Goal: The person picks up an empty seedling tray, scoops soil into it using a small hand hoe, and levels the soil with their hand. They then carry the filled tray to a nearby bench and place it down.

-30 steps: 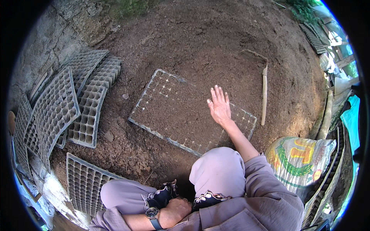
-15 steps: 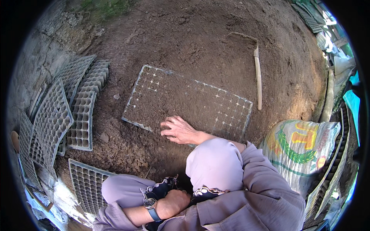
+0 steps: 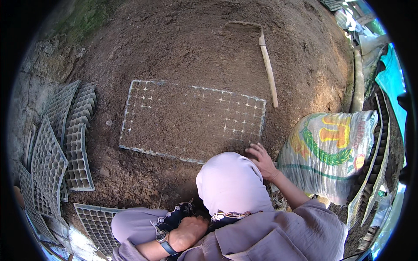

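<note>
A seedling tray (image 3: pixel 169 155) lies flat on the ground before me, most of its cells covered with loose brown soil (image 3: pixel 174 119). Cell edges show through at its right end and upper left corner. My right hand (image 3: pixel 261 161) is beside the tray's near right corner, fingers spread, holding nothing I can see. Close by it is my raised knee (image 3: pixel 233 182), which hides part of the tray's near edge. My left hand (image 3: pixel 188 233), with a watch at the wrist, rests in my lap against dark patterned cloth (image 3: pixel 176 219). Its fingers are tucked out of sight.
A hoe (image 3: pixel 268 74) lies on the soil beyond the tray's right end. To the right stands a full woven sack (image 3: pixel 328 145), with more trays (image 3: pixel 378 161) leaning behind it. Several empty cell trays (image 3: pixel 48 152) are stacked at left; another (image 3: pixel 98 224) lies near my left knee.
My right hand has moved right, from the soil at the tray's near edge to beside its near right corner. My left hand stays in my lap. The view has shifted somewhat.
</note>
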